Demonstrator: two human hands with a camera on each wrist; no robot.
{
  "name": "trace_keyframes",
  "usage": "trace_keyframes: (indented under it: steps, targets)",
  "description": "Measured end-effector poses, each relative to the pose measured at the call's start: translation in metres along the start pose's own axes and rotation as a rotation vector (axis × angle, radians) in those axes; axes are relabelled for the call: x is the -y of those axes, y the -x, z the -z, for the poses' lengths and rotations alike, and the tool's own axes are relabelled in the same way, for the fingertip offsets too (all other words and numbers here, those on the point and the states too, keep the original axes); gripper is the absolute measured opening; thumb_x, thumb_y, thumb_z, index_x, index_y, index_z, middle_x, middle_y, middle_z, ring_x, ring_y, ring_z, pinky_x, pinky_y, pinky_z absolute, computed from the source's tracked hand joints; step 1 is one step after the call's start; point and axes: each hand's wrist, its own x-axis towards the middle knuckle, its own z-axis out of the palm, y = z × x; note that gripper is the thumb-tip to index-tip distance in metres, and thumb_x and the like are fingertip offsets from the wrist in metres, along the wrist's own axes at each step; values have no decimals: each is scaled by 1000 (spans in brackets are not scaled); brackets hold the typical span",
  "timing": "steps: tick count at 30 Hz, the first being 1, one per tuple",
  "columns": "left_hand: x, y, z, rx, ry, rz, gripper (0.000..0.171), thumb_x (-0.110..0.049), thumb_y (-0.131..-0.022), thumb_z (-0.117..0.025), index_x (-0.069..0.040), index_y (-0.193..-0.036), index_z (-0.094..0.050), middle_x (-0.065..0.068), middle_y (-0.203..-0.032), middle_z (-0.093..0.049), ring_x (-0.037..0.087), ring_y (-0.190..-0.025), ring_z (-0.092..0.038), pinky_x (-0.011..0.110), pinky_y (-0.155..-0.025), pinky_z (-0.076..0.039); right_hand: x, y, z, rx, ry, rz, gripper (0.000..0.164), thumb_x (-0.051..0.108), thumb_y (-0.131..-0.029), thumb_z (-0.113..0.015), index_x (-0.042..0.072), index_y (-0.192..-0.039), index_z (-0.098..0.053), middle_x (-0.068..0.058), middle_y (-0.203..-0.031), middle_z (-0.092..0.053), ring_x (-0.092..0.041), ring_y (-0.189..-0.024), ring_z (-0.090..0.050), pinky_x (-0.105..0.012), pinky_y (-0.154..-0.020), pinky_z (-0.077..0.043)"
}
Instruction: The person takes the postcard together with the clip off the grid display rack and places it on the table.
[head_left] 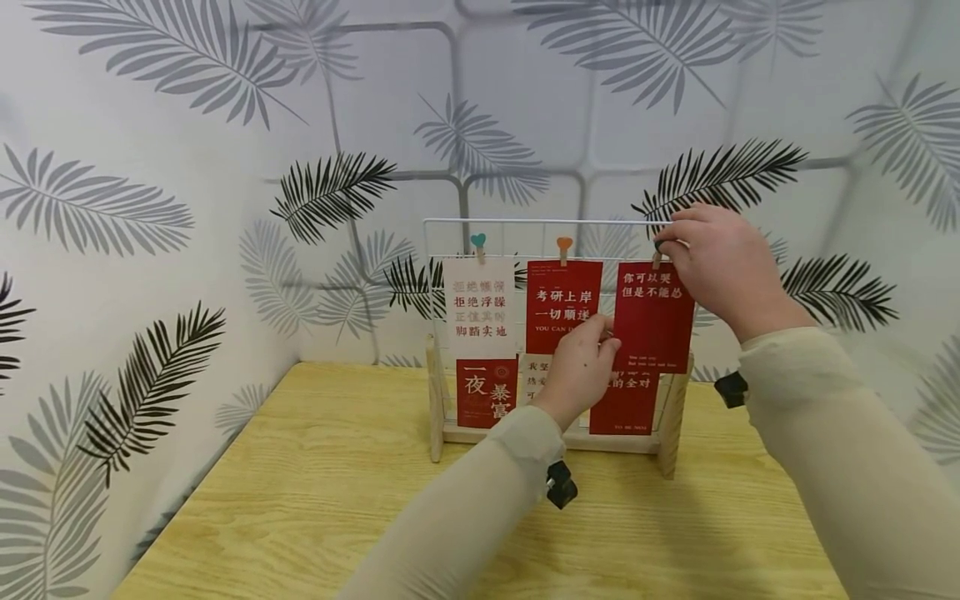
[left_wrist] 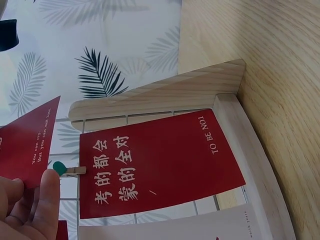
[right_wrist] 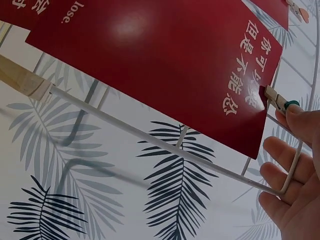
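Observation:
A red card [head_left: 654,325] with white lettering hangs at the upper right of a white wire rack [head_left: 540,221]. My right hand [head_left: 727,262] pinches a small wooden clothespin [right_wrist: 275,98] with a dark teal head at that card's top edge, its other fingers behind the wire frame. Down at the card's lower left, my left hand [head_left: 581,367] holds the edge between thumb and fingers. Below it, the left wrist view shows another red card [left_wrist: 160,165], clipped by a clothespin with a green head [left_wrist: 59,168].
To the left hang a white card [head_left: 480,342], a red card with an orange heart clip [head_left: 565,243], and lower cards, one partly behind my left arm. The rack's wooden feet [head_left: 670,442] stand on a wood-grain table [head_left: 300,475]. Leaf-patterned wall covering [head_left: 187,192] rises behind.

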Motion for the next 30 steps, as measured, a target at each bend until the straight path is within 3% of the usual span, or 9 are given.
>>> trace_keyframes:
  steps: [12, 20, 30]
  targets:
    - [0, 0, 1, 8, 54, 8, 28, -20, -108, -52, -14, -135, -57, -2, -117, -63, 7, -77, -66, 19, -66, -55, -1, 2, 2, -8, -34, 2, 17, 10, -100, -63, 0, -107, -74, -16, -110, -64, -36, -107, -56, -56, -93, -48]
    - [2, 1, 2, 13, 40, 17, 28, -21, -108, -51, -15, -135, -56, -3, -118, -63, 7, -77, -67, 19, -67, -54, 1, 8, 1, -38, -72, -39, 17, 10, -100, -61, 0, -105, -74, -19, -125, -54, -37, -116, -50, -59, -88, -49]
    - [3, 2, 4, -1, 47, 6, 28, -21, -107, -52, -13, -134, -57, -3, -115, -63, 16, -78, -69, 20, -65, -54, 3, 10, -1, -72, -89, -52, 18, 12, -101, -62, -1, -108, -72, -19, -127, -50, -37, -117, -48, -60, -87, -49]
